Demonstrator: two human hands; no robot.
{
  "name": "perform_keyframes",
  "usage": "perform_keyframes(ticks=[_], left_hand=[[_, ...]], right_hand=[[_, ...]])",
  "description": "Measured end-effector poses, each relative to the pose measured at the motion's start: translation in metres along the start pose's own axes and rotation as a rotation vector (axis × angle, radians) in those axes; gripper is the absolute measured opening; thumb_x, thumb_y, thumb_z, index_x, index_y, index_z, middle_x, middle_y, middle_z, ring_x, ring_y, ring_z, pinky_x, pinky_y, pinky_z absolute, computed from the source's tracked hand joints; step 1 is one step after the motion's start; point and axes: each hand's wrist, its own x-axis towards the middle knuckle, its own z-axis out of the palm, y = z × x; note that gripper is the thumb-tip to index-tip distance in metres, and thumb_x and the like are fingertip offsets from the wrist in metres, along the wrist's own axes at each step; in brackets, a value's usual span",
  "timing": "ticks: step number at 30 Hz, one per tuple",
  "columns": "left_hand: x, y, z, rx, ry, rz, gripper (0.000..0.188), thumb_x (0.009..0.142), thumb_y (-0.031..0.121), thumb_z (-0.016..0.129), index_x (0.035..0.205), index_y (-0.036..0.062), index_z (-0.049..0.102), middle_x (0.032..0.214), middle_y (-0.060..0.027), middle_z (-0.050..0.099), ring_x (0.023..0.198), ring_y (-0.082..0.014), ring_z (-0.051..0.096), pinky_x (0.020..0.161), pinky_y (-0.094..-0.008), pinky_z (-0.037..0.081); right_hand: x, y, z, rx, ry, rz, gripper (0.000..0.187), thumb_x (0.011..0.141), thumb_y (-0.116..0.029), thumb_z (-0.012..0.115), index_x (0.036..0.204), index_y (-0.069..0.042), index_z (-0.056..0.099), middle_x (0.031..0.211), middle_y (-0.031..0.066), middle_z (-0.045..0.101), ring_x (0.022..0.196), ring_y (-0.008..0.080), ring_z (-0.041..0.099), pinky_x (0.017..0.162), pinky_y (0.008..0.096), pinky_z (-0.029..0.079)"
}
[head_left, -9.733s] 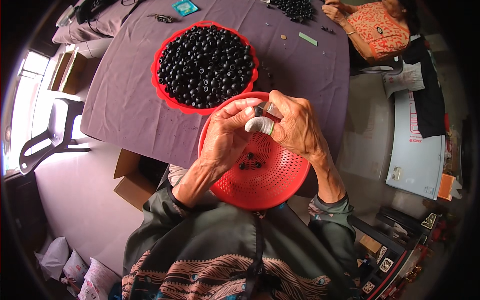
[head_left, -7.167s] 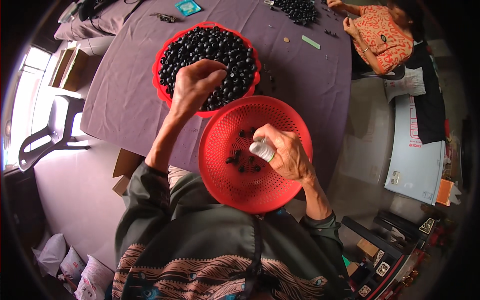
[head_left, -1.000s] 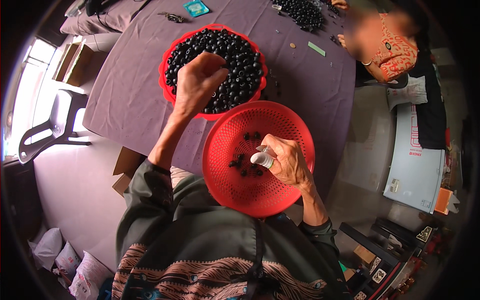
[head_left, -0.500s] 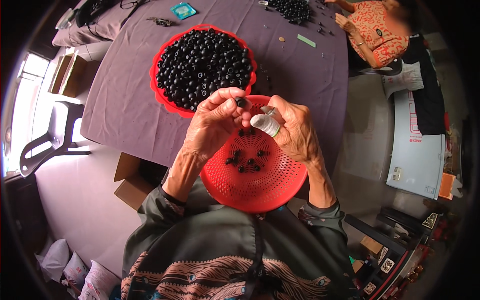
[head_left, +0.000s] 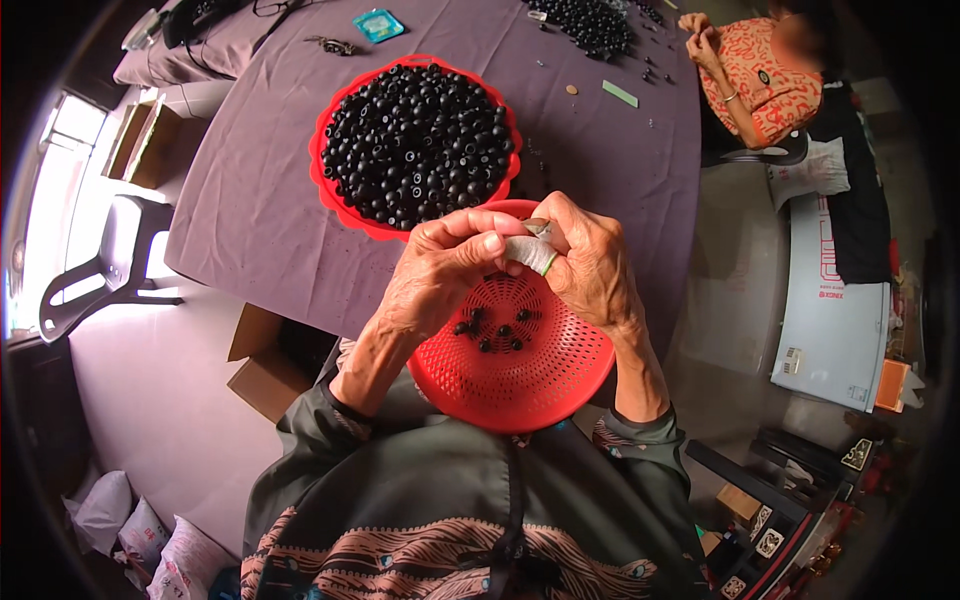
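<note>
My left hand [head_left: 432, 265] is closed in a pinch against the fingers of my right hand, around a small black round piece that the fingers now hide. My right hand [head_left: 595, 262] grips a small metal blade [head_left: 538, 228], only its tip showing. A white finger cover with a green edge [head_left: 530, 255] wraps its thumb. Both hands are over a red perforated colander [head_left: 565, 375] at my lap, where several small black pieces [head_left: 504, 331] lie near the middle. Just beyond my left hand, a scalloped red basket [head_left: 322, 192] is heaped with black round pieces [head_left: 415, 140].
A purple cloth covers the table [head_left: 240, 210]. At its far side lie a black pile [head_left: 590, 28], a green strip [head_left: 620, 94] and a blue packet [head_left: 378, 25]. A co-worker in orange [head_left: 760, 80] sits at right. A cardboard box [head_left: 268, 380] and a chair [head_left: 110, 260] stand left.
My left hand has come in against my right, and the black piece at its fingertips is now covered. The co-worker's hands have come together. The whole view has shifted slightly.
</note>
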Motion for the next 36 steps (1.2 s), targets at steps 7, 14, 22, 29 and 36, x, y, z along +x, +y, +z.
perform_keyframes(ticks=[7, 14, 22, 29, 36], left_hand=[[0.006, -0.009, -0.002, -0.085, 0.224, -0.087, 0.018, 0.088, 0.011, 0.053, 0.099, -0.0018, 0.059, 0.091, -0.0074, 0.061, 0.078, -0.0131, 0.056, 0.072, -0.0266, 0.048], [0.008, -0.021, 0.002, -0.111, 0.307, -0.167, 0.047, 0.095, 0.039, 0.036, 0.108, -0.0033, 0.053, 0.097, -0.0101, 0.057, 0.091, -0.0177, 0.054, 0.085, -0.0322, 0.044], [0.005, -0.024, 0.003, -0.023, 0.342, -0.172, 0.05, 0.094, 0.041, 0.036, 0.114, -0.0027, 0.05, 0.107, -0.0121, 0.054, 0.099, -0.0211, 0.053, 0.087, -0.0357, 0.045], [0.003, -0.024, 0.002, 0.002, 0.301, -0.144, 0.045, 0.094, 0.037, 0.037, 0.115, -0.0018, 0.05, 0.108, -0.0122, 0.054, 0.1, -0.0217, 0.052, 0.089, -0.0367, 0.043], [-0.002, -0.018, -0.003, -0.007, 0.248, -0.089, 0.029, 0.09, 0.019, 0.05, 0.112, 0.0001, 0.052, 0.105, -0.0087, 0.058, 0.096, -0.0176, 0.055, 0.085, -0.035, 0.045]], right_hand=[[-0.004, -0.001, 0.009, -0.051, 0.077, -0.075, 0.023, 0.073, -0.016, 0.071, 0.08, -0.003, 0.053, 0.064, 0.0092, 0.059, 0.052, 0.0177, 0.058, 0.049, 0.0297, 0.046], [-0.022, 0.006, 0.029, -0.101, 0.011, -0.114, 0.02, 0.069, -0.002, 0.067, 0.085, -0.003, 0.055, 0.075, 0.011, 0.064, 0.063, 0.0229, 0.064, 0.055, 0.0319, 0.05], [-0.028, 0.015, 0.041, -0.201, -0.086, -0.04, 0.03, 0.069, 0.0, 0.063, 0.098, 0.001, 0.058, 0.081, 0.0139, 0.064, 0.071, 0.0286, 0.064, 0.06, 0.0349, 0.051], [-0.031, 0.018, 0.036, -0.205, -0.035, -0.09, 0.026, 0.07, -0.001, 0.064, 0.096, 0.0, 0.059, 0.079, 0.0144, 0.064, 0.07, 0.0279, 0.064, 0.059, 0.0344, 0.051], [-0.026, 0.01, 0.019, 0.1, 0.073, 0.06, 0.019, 0.074, -0.006, 0.067, 0.092, -0.003, 0.06, 0.066, 0.0075, 0.058, 0.055, 0.0123, 0.056, 0.053, 0.0258, 0.045]])
